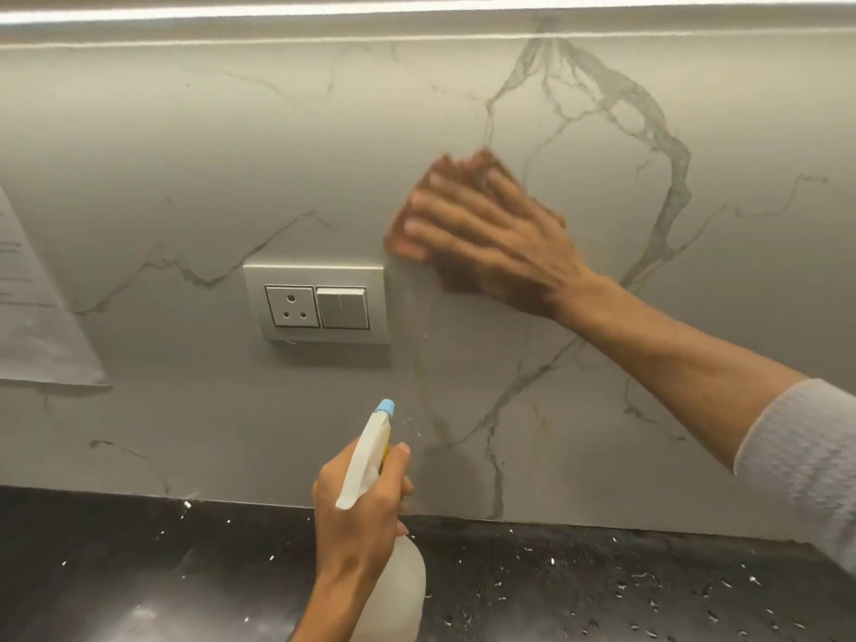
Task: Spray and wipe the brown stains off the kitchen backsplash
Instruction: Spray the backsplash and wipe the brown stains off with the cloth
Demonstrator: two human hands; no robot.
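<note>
Head view: right hand [491,229] pressed flat on cloth [479,158], wiping backsplash [231,132] beside socket [292,306].
Left hand [366,516] grips bottle [366,451] over bench [139,572]; faint brown streak [544,426] shows below. Spray drifting into socket could short it.

The person's right arm wears a pale, greyish-white knitted sleeve [801,461], soft and slightly fuzzy with a faint ribbed texture. Its rounded cuff [741,451] ends partway along the forearm [671,359] near the right edge of the scene, leaving the rest of that forearm, the wrist and the right hand [486,234] bare. The left hand [361,507], nearer and lower in the middle, is bare as well, as are its wrist and the short stretch of arm showing down to the near edge, and the nails [404,448] visible on both hands are short and neatly trimmed.
</note>
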